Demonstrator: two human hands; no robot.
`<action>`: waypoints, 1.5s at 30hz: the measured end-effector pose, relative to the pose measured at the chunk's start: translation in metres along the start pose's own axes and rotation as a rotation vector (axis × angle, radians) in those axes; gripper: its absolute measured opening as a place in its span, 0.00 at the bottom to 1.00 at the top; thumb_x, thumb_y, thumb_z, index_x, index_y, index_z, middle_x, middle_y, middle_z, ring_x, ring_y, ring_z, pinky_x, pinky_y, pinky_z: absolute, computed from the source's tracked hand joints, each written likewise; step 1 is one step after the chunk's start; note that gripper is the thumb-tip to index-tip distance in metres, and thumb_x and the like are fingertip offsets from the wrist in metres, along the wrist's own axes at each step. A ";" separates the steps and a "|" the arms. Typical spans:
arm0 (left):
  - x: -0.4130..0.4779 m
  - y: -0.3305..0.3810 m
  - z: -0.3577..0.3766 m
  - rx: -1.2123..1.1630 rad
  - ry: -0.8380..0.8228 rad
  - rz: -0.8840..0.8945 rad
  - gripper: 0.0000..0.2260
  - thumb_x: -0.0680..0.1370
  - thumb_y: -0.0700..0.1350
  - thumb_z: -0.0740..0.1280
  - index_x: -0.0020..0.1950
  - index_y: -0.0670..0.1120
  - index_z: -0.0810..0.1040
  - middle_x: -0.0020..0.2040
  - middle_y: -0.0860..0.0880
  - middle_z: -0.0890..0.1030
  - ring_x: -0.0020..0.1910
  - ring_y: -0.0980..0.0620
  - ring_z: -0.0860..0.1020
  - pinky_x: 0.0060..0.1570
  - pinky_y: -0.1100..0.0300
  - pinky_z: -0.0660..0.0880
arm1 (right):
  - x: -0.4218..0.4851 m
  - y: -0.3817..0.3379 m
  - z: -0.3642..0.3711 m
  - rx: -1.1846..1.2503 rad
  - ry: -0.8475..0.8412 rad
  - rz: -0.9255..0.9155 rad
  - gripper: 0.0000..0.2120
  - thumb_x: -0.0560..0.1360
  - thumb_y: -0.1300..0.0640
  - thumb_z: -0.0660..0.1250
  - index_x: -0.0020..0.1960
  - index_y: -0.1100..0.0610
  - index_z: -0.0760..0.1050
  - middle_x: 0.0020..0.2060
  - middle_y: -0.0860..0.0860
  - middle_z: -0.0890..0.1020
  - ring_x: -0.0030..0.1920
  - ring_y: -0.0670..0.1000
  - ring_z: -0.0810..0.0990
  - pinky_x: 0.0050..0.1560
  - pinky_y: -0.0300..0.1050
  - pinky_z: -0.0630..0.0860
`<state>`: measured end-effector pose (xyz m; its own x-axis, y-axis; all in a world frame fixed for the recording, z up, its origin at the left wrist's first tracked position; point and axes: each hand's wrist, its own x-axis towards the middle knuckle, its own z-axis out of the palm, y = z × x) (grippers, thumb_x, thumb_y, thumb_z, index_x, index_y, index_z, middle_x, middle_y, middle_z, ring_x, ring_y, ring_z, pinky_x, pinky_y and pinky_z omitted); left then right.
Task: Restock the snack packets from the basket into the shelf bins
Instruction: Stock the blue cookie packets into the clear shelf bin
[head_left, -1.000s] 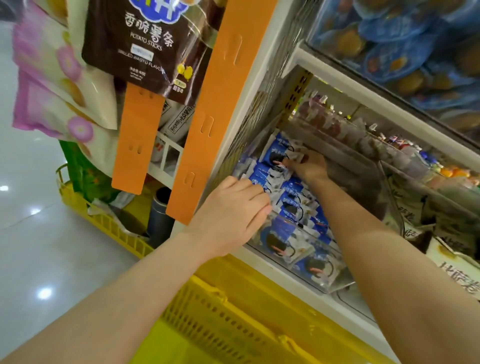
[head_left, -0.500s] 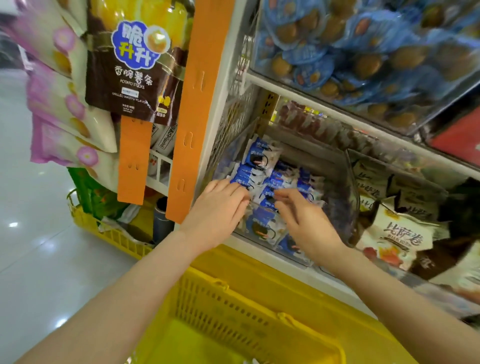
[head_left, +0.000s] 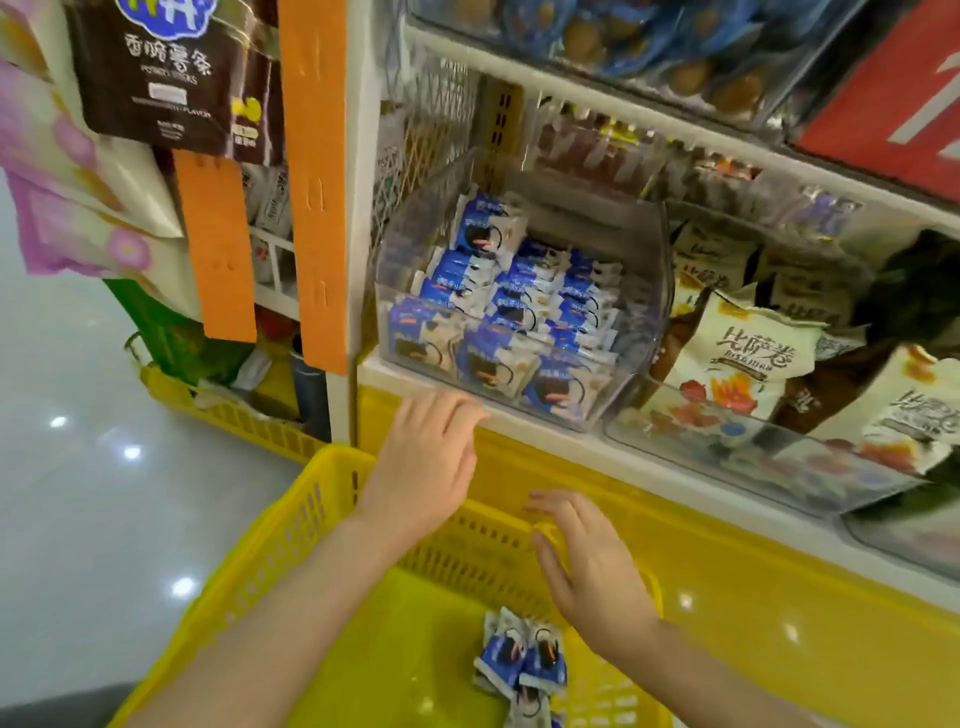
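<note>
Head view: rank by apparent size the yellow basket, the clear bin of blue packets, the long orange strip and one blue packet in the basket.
1. yellow basket, helped by nearness
2. clear bin
3. long orange strip
4. blue packet

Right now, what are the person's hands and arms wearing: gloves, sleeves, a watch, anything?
Nothing that shows. The left hand and the right hand are bare: no gloves, rings or bracelets. Both forearms are uncovered to the picture's edge, so no sleeve is in view, and neither wrist carries a watch.
</note>
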<state>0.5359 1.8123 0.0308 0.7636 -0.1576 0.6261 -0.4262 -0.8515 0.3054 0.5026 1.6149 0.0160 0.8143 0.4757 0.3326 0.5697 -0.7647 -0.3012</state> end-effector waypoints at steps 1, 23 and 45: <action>-0.013 0.004 0.013 -0.019 -0.069 -0.021 0.12 0.74 0.41 0.57 0.53 0.43 0.76 0.48 0.45 0.77 0.49 0.46 0.74 0.50 0.55 0.65 | -0.013 0.004 0.015 0.026 -0.063 0.045 0.10 0.74 0.62 0.65 0.55 0.58 0.75 0.52 0.52 0.78 0.53 0.51 0.78 0.55 0.39 0.71; -0.206 0.017 0.235 -0.497 -1.095 -0.963 0.17 0.79 0.48 0.62 0.64 0.40 0.70 0.60 0.41 0.75 0.55 0.44 0.75 0.53 0.53 0.72 | -0.102 0.091 0.191 -0.028 -0.618 1.003 0.22 0.81 0.50 0.54 0.71 0.60 0.62 0.67 0.59 0.67 0.66 0.59 0.66 0.63 0.49 0.65; -0.215 0.022 0.178 -0.802 -1.305 -1.423 0.19 0.77 0.37 0.65 0.67 0.39 0.66 0.63 0.42 0.73 0.54 0.49 0.75 0.51 0.57 0.76 | -0.112 0.075 0.171 0.424 -0.780 1.084 0.25 0.73 0.54 0.71 0.63 0.67 0.73 0.65 0.61 0.73 0.65 0.57 0.72 0.63 0.45 0.69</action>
<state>0.4487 1.7380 -0.2245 0.3402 -0.2249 -0.9131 0.8346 -0.3751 0.4034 0.4730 1.5791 -0.1970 0.6365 -0.0367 -0.7704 -0.4987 -0.7815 -0.3749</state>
